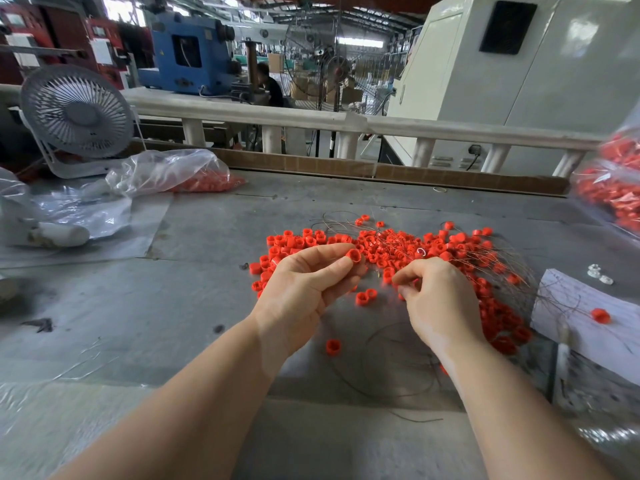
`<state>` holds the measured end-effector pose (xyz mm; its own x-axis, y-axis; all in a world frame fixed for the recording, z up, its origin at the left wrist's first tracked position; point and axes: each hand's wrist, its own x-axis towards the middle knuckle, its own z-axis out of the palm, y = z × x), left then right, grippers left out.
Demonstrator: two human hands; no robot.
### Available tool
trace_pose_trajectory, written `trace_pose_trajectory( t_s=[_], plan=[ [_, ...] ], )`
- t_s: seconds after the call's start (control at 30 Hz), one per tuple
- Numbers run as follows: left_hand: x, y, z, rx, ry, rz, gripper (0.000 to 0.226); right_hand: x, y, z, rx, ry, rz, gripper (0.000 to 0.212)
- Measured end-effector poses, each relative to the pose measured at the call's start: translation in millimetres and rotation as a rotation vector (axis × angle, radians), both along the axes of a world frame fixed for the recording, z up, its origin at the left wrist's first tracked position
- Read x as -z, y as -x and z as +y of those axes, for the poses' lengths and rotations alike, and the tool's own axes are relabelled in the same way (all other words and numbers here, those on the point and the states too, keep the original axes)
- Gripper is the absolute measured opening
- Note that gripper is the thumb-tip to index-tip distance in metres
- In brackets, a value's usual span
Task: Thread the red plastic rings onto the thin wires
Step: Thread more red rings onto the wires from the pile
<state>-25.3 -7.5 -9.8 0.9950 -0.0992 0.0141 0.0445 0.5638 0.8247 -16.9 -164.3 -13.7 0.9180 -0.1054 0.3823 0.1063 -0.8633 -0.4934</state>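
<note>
1. In the head view I see my left hand (304,282) held palm-up over the grey worktable (207,306), its thumb and fingertips pinching one small red plastic ring (354,255) at the near edge of the heap.
2. My right hand (436,299) sits just beside it, back to the camera, fingers curled inward with the tips pressed together. I read that as a pinch, but what it grips is too fine and too hidden for me to tell.
3. The heap of loose red plastic rings (398,247) spreads across the table just beyond both hands and runs down past the right wrist.
4. A bundle of thin grey wires (498,265) lies across the heap and fans out to the right. One thin wire loop (391,365) curls on the table between my forearms.
5. A single stray red ring (333,347) lies apart below the left hand; another lone red ring (600,315) rests on a white paper sheet (588,327) at right.
6. At far left stand a white desk fan (77,114) and a clear plastic bag holding red rings (180,174). More clear bags of red rings (613,188) sit at the right edge.
</note>
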Motion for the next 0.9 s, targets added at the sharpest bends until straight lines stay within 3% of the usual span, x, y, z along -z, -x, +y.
trace_pose_trajectory(
  t_s=[0.23,0.5,0.73,0.9],
  plan=[
    [0,0,0,0.007,-0.006,0.001,0.019,4,1,8,-0.179,0.177,0.019,0.023],
    [0,1,1,0.013,-0.014,0.0,0.015,6,0,7,-0.184,0.189,0.029,0.008],
    [0,0,1,0.021,-0.003,-0.013,0.019,-4,2,6,-0.286,-0.45,-0.086,0.02],
    [1,0,1,0.019,-0.011,-0.014,0.02,-9,2,7,-0.401,-0.78,-0.096,0.024]
  ],
)
